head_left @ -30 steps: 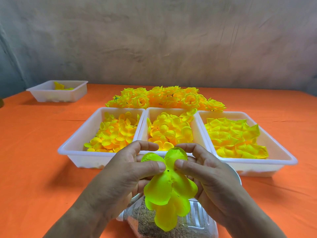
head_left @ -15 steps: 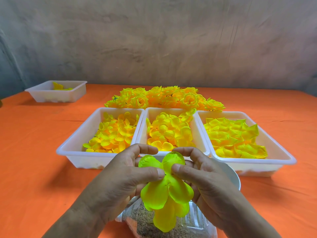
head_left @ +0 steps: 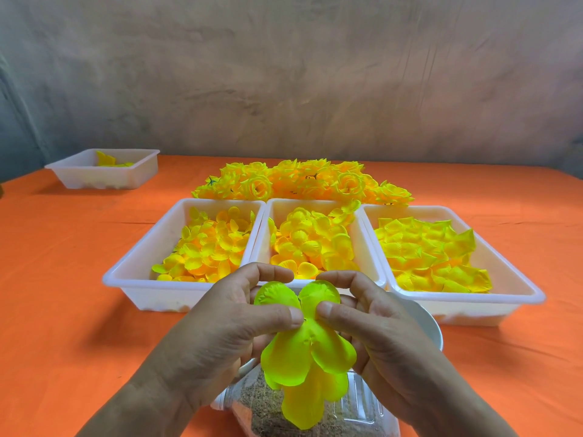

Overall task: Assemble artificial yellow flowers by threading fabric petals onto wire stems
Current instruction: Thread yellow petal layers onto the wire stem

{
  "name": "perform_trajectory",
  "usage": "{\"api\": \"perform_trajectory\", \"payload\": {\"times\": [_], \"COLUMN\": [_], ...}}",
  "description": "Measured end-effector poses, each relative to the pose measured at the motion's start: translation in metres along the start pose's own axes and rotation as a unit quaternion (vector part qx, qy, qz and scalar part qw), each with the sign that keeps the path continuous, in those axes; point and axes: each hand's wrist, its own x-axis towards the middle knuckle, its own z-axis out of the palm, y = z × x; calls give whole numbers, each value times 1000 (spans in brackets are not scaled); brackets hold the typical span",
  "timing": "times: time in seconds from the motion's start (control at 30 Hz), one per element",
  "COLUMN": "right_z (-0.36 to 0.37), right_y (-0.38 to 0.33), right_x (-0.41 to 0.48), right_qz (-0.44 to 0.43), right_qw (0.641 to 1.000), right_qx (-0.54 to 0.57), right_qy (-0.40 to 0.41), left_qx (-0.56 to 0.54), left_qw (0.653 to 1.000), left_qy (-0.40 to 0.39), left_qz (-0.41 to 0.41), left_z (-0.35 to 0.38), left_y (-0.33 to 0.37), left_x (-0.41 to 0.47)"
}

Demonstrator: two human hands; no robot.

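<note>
Both thumbs meet at the middle of a yellow-green petal piece. The left thumb and the right thumb press its near face tip to tip, and the forefingers curl over its top edge from behind. So the left hand and the right hand each pinch the piece between thumb and fingers. The other fingers are folded behind the fabric, mostly hidden.

Two round lobes of the piece stand up just above the thumbs. The larger lobes hang below them, overlapping, and the lowest is more yellow.

Right under the hanging lobes lies a clear bottle filled with brown grains. A white bowl shows behind the right hand, its rim curving round past the wrist.

Just beyond the fingertips, three white trays sit side by side, touching:
- The left tray holds small petals.
- The middle tray holds rounder petals.
- The right tray holds large pointed petals.

Behind the trays, farther from the hands, is a heap of finished flowers. Far off to the left stands a fourth tray with a few yellow bits inside. An orange cloth covers the table, and a grey wall rises beyond it.
</note>
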Motion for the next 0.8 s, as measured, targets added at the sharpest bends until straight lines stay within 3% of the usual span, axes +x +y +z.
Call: {"api": "perform_trajectory", "payload": {"times": [0.8], "right_z": [-5], "right_y": [11], "right_x": [-2], "right_qz": [-12], "right_qw": [1000], "right_qx": [-1], "right_qy": [16], "left_qx": [5], "left_qw": [1000], "left_qy": [-25], "left_qz": [-5], "left_z": [1], "left_y": [-2], "left_x": [-3]}}
